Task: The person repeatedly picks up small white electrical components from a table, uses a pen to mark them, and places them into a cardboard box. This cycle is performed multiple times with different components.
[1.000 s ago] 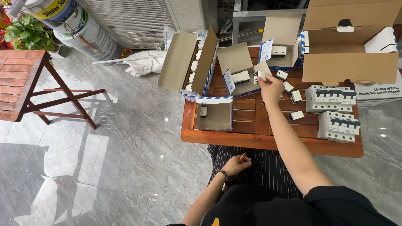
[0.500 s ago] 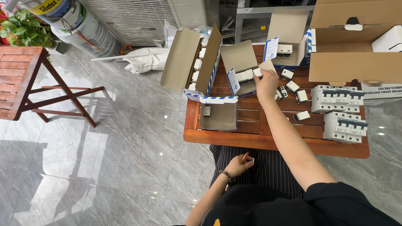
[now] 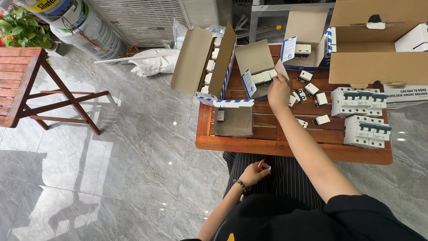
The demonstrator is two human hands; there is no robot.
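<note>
- I see the small open carton (image 3: 261, 73) standing tilted on the wooden table (image 3: 276, 145): brown cardboard inside, a blue-and-white edge, and a row of white breakers (image 3: 264, 76) packed in it.
- My right hand (image 3: 278, 91) is stretched out to that carton, fingertips pinching its side flap (image 3: 281, 70); the carton sits just up and left of the hand, touching it.
- My left hand (image 3: 255, 173) rests on my striped lap, loosely curled; whether it holds anything I cannot tell.
- Count: five open small cartons on the table, plus one large brown box (image 3: 379, 67) at the far right.
- Two big white multi-pole breaker blocks (image 3: 363, 116) sit right of the hand.
- About seven loose small white breakers (image 3: 310, 89) lie scattered just right of the hand.
</note>
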